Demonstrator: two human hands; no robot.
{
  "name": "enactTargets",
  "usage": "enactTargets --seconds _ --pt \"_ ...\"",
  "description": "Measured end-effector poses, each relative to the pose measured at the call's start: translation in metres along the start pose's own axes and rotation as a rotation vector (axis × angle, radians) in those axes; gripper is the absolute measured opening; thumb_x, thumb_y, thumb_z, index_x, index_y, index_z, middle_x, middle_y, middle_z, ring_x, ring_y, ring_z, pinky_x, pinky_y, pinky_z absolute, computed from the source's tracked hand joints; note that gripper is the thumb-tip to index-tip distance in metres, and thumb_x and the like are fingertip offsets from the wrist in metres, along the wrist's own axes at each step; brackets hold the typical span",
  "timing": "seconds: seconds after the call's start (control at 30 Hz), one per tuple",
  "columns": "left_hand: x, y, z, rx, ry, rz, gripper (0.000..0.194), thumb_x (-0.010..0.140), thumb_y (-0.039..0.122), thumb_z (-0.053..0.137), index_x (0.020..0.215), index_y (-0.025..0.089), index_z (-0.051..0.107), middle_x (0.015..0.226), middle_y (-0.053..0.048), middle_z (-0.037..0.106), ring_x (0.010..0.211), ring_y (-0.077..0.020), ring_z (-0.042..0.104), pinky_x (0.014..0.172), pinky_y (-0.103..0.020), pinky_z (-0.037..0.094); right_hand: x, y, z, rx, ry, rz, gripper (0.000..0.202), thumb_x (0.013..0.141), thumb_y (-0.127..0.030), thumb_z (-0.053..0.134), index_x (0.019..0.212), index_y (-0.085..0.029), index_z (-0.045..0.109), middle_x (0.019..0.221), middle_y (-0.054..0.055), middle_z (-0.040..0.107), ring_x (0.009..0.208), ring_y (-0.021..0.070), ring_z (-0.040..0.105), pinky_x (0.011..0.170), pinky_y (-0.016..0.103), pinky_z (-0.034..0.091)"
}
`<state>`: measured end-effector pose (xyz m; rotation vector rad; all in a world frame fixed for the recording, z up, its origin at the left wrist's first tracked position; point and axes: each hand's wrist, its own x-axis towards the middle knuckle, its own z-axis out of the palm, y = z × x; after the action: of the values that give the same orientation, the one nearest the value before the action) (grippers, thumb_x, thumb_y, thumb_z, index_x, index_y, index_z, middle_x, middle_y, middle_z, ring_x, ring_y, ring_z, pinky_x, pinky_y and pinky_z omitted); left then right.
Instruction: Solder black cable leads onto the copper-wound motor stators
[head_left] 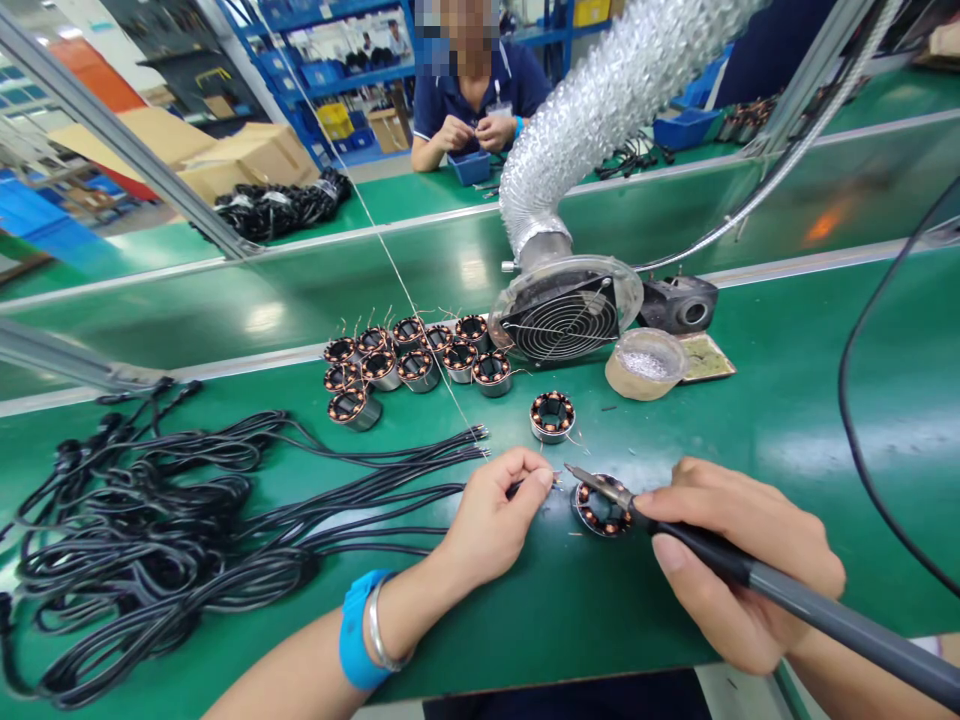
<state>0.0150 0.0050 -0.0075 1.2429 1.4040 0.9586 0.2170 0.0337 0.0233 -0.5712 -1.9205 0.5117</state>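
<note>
My left hand [504, 510] pinches the end of a black cable, whose bare wire tips stick out past the fingertips. In my right hand [742, 555] is a soldering iron [701, 548], held like a pen with its tip pointing left, a little right of the wire tips. Under the iron's metal shaft sits a motor stator [592, 515] with copper windings, partly covered by it. Another stator [553, 417] stands just behind, thin wires trailing from it. Many black cables [247, 530] lie coiled to the left, several stripped ends beside my left hand.
Several stators [416, 368] stand grouped at the back. A fume fan [566, 320] on a silver duct [600, 110], a round tub [646, 365], a flat pad [705, 358] and a dark iron holder [679, 303] are right of them. Across the bench, a person [480, 100] works with both hands.
</note>
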Motion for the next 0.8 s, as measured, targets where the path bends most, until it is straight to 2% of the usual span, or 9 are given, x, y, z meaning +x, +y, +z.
enactTargets --seconds 0.27,0.47,0.57,0.7,0.8 --pt "0.000 0.000 0.000 -0.025 -0.006 -0.028 0.026 0.087 0.039 0.053 0.074 0.016 0.056 0.062 0.005 0.042 0.057 -0.0096 0.034 0.055 -0.022 0.029 0.000 0.000 -0.001 -0.006 -0.017 -0.014 0.020 0.078 -0.008 0.054 0.093 -0.015 0.065 0.059 0.000 0.054 0.046 0.0129 0.048 0.044 0.028 0.039" --pt "0.002 0.001 0.001 -0.162 -0.046 -0.165 0.032 0.083 0.047 0.057 0.072 0.017 0.053 0.053 0.008 0.034 0.048 -0.0075 0.027 0.048 -0.022 0.022 0.001 0.007 0.002 -0.071 0.042 -0.059 0.033 0.081 -0.007 0.057 0.111 -0.016 0.064 0.074 0.003 0.065 0.054 0.0147 0.056 0.048 0.029 0.047" --pt "0.003 0.001 0.000 -0.156 -0.051 -0.170 0.033 0.082 0.048 0.058 0.071 0.017 0.053 0.051 0.009 0.031 0.046 -0.0070 0.024 0.046 -0.021 0.020 0.002 0.009 0.003 -0.101 0.032 -0.064 0.035 0.084 -0.008 0.056 0.117 -0.016 0.063 0.074 0.003 0.066 0.055 0.0145 0.056 0.048 0.027 0.047" --pt "0.002 0.002 -0.001 -0.121 -0.029 -0.152 0.030 0.083 0.045 0.058 0.070 0.018 0.053 0.051 0.009 0.031 0.045 -0.0068 0.025 0.046 -0.021 0.020 0.002 0.006 -0.001 -0.061 -0.012 -0.054 0.030 0.082 -0.008 0.055 0.109 -0.016 0.065 0.074 0.004 0.064 0.055 0.0141 0.053 0.049 0.028 0.046" --pt "0.001 0.002 0.000 -0.116 -0.019 -0.153 0.030 0.083 0.045 0.058 0.071 0.017 0.053 0.052 0.009 0.033 0.046 -0.0070 0.026 0.047 -0.022 0.022 0.001 0.002 -0.004 -0.016 -0.049 -0.045 0.027 0.079 -0.007 0.053 0.101 -0.014 0.066 0.066 0.002 0.058 0.051 0.0134 0.049 0.047 0.028 0.042"
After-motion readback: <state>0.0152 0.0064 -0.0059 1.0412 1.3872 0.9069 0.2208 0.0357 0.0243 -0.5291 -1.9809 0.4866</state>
